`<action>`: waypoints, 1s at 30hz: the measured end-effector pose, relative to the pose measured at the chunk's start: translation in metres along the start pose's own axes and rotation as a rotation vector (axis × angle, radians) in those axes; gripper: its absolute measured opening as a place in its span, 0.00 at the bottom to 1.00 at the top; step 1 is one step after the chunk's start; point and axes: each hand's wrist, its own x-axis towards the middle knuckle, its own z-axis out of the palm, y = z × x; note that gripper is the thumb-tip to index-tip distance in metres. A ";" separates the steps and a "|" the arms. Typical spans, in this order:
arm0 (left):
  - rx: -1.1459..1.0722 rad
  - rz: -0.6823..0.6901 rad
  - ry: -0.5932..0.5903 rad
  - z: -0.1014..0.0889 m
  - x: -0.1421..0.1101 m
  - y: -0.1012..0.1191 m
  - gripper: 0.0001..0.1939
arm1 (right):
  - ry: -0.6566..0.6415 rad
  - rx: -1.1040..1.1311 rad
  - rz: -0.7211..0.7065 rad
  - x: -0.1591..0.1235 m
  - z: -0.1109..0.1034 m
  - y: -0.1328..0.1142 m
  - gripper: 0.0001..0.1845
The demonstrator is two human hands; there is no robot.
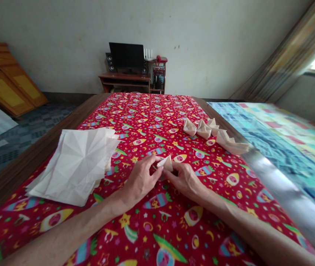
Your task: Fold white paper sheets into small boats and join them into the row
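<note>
Both my hands meet at the middle of the table over a red patterned cloth (157, 122). My left hand (140, 179) and my right hand (183, 179) pinch a small folded piece of cream paper (166, 162) between their fingertips, just above the cloth. To the left of my left hand lies a stack of creased cream paper sheets (75, 164). Several finished folded paper boats (211, 133) sit in a row at the right edge of the table, beyond my right hand.
The wooden table edge (32, 159) runs along the left. A bed with a patchwork cover (279, 136) stands close on the right. Against the far wall is a low desk with a monitor (126, 57). Wooden panels (4, 81) lean at the far left.
</note>
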 end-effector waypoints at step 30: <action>0.430 0.293 -0.175 -0.022 -0.005 -0.030 0.04 | 0.046 -0.530 -0.533 0.008 -0.007 0.013 0.13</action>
